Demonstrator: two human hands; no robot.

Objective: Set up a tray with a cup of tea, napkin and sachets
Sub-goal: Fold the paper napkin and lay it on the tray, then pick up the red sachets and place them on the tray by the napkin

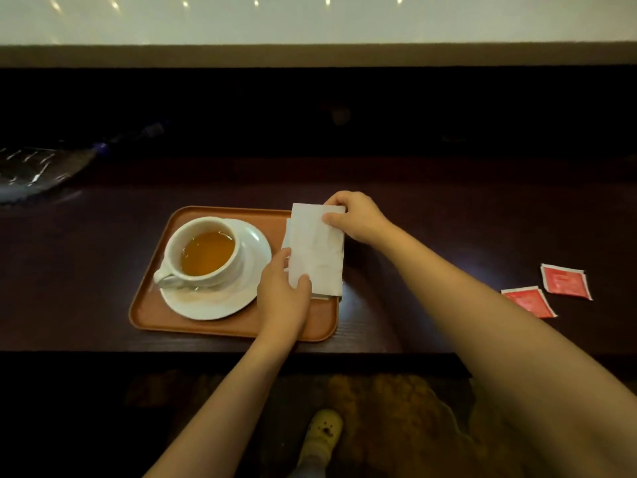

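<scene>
An orange-brown tray point(151, 305) lies on the dark wooden counter. On its left half a white cup of amber tea point(206, 253) stands on a white saucer point(255, 250). A folded white napkin point(317, 250) rests over the tray's right end. My left hand point(284, 298) pinches the napkin's near left corner. At its far right corner my right hand point(358, 217) grips the fold. Two red sachets point(548, 288) lie flat on the counter far to the right, off the tray.
A crinkled clear plastic bag point(38, 170) lies at the counter's left end. A dark raised ledge point(317, 112) runs behind the counter. Below the near edge I see patterned floor and a yellow shoe point(322, 432).
</scene>
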